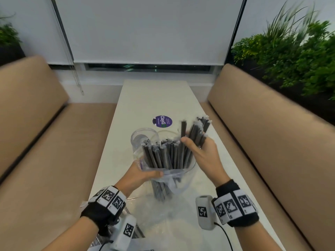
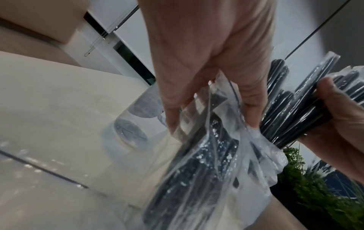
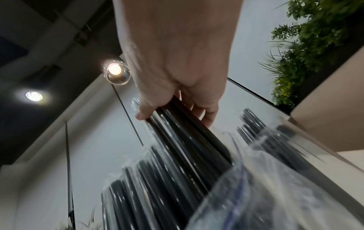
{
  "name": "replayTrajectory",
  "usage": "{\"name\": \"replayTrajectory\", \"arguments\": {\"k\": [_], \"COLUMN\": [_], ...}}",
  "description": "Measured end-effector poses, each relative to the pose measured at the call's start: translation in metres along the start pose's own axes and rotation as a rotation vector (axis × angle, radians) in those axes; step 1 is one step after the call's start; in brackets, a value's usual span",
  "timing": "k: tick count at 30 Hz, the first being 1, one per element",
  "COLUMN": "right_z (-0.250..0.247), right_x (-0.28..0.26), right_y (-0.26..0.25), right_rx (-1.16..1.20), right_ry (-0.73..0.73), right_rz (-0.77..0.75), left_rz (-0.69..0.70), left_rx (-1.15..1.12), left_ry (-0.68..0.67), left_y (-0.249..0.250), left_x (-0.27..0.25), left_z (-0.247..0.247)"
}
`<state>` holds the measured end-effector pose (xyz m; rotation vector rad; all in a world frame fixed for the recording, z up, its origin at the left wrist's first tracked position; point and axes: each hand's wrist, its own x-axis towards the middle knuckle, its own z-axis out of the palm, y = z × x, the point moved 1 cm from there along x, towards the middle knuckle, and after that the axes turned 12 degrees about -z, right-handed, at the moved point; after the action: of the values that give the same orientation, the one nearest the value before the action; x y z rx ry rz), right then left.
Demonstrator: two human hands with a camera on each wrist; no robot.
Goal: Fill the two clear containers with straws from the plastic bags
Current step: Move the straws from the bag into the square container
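White counter (image 1: 145,98) runs between two tan bench seats (image 1: 272,133), w/ a drawn window blind (image 1: 145,29) at its far end and green plants (image 1: 290,57) off to the right. Plastic bag (image 1: 170,176) of dark straws (image 1: 163,156) sits upright at the counter's near-middle, mouth open, straws fanning out the top. Left hand (image 1: 143,175) grips the bag's rim on the left side, fingers (image 2: 173,109) and thumb pinching the clear film; left wrist view shows the zip edge between them. Right hand (image 1: 201,151) is just right of the bag's mouth, fingers (image 3: 210,115) and thumb clenched round a bundle of straws (image 1: 195,131) raised above the rest & tilted right, lower ends near the bag mouth. One clear container (image 1: 143,138) stands just behind the bag on the left, touching or nearly so; can't tell which. Purple round sticker (image 1: 162,121) lies on the counter beyond it. More crumpled clear plastic (image 1: 163,223) lies on the counter nearer the person than the bag.
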<state>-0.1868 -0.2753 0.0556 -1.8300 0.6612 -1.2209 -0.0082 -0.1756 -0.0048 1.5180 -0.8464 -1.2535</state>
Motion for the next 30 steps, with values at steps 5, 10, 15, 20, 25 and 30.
{"name": "replayTrajectory", "arguments": {"k": [5,10,15,20,25,30], "right_z": [-0.012,-0.005,-0.005,-0.035,-0.072,-0.059], "right_x": [0.029,0.032,0.031,0.065,0.102,0.12], "right_y": [-0.021,-0.005,-0.007,-0.077,-0.129,-0.066], "right_rx": [-0.009,-0.063,-0.032,0.045,0.196,0.006], "right_ry": [0.105,0.059,0.132,0.194,0.383,0.405], "right_rz": [-0.051,0.04,0.099,-0.043,-0.242,-0.129], "left_rz": [0.013,0.032,0.014,-0.023,-0.05,-0.054], "left_rx": [-0.043,0.05,0.125,0.126,0.122,0.12], "left_ry": [-0.009,-0.014,-0.055,-0.062,-0.039,-0.031], "left_y": [0.01,0.011,0.01,0.015,0.011,0.007], "left_x": [0.01,0.013,0.006,0.003,0.004,0.004], "left_z": [-0.001,-0.003,-0.012,-0.018,-0.02,-0.019]}}
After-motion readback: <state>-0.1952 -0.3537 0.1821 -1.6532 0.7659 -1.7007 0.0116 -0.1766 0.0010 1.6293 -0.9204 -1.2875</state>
